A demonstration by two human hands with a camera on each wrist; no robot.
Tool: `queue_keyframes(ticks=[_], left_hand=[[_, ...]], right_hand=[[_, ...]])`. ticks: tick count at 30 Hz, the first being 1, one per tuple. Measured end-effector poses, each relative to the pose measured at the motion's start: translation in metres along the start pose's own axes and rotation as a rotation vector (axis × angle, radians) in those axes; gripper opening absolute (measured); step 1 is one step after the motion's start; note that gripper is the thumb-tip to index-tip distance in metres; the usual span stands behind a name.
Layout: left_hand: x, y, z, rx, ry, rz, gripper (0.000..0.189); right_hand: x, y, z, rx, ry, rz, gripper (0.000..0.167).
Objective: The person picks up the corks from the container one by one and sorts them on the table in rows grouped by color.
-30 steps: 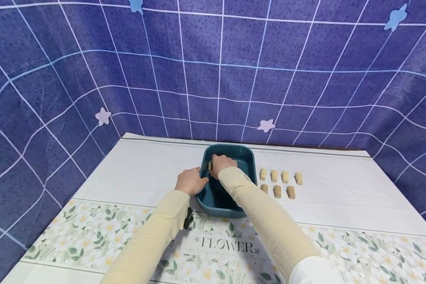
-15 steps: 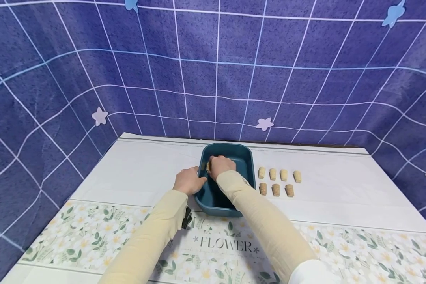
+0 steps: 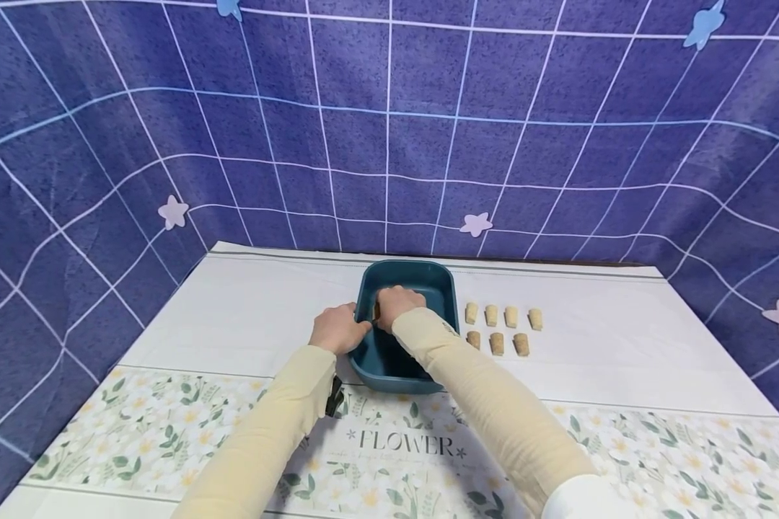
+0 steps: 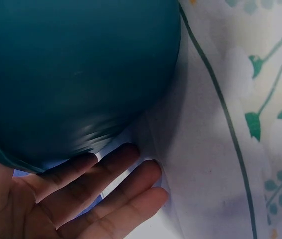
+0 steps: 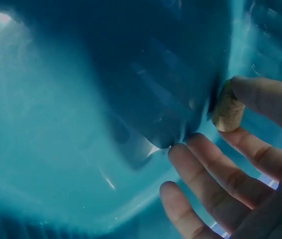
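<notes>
A deep teal basin [image 3: 396, 386] with rounded corners stands on the table in the head view. My left hand [image 3: 340, 329] grips its left wall, the thumb over the rim and the fingers along the outside; in the left wrist view those fingers [image 4: 126, 184] lie against or close to the outer wall. Inside the basin, my right hand [image 3: 399, 304] pinches a brown cork [image 5: 229, 107] between thumb and index finger, close to the left inner wall. Its other fingers spread loosely near the glossy bottom. From the head, the right hand mostly covers this cork.
Right of the basin, several pale corks [image 3: 491, 315] form a back row, with three brown corks [image 3: 497, 344] in front. A flower-printed cloth [image 3: 234, 425] covers the table's near part. A purple grid curtain [image 3: 389, 130] hangs behind and at both sides.
The right hand and its cork have moved slightly nearer and lower along the basin's left wall. The left hand keeps its place on the rim. The head view has turned a little right.
</notes>
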State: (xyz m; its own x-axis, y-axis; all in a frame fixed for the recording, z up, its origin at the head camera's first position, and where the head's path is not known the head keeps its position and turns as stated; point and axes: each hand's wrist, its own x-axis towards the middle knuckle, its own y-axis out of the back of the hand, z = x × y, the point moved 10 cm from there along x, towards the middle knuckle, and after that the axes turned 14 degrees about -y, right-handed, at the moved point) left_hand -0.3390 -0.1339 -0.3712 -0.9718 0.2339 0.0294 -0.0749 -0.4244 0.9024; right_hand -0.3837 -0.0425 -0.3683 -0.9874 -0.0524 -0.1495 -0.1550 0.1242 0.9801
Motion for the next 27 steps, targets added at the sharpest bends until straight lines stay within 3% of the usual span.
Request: queue_keyframes(ticks=[11, 18, 27], left_hand=[[-0.001, -0.001, 0.0, 0.001, 0.017, -0.013, 0.048], [-0.001, -0.002, -0.002, -0.01, 0.034, -0.03, 0.053], [0.0, -0.003, -0.002, -0.01, 0.041, -0.043, 0.057]], right_hand=[[-0.004, 0.016, 0.007, -0.034, 0.023, 0.012, 0.018], [-0.011, 0.036, 0.011, -0.034, 0.084, 0.041, 0.007], [-0.034, 0.061, 0.014, -0.042, 0.175, 0.058, 0.013]])
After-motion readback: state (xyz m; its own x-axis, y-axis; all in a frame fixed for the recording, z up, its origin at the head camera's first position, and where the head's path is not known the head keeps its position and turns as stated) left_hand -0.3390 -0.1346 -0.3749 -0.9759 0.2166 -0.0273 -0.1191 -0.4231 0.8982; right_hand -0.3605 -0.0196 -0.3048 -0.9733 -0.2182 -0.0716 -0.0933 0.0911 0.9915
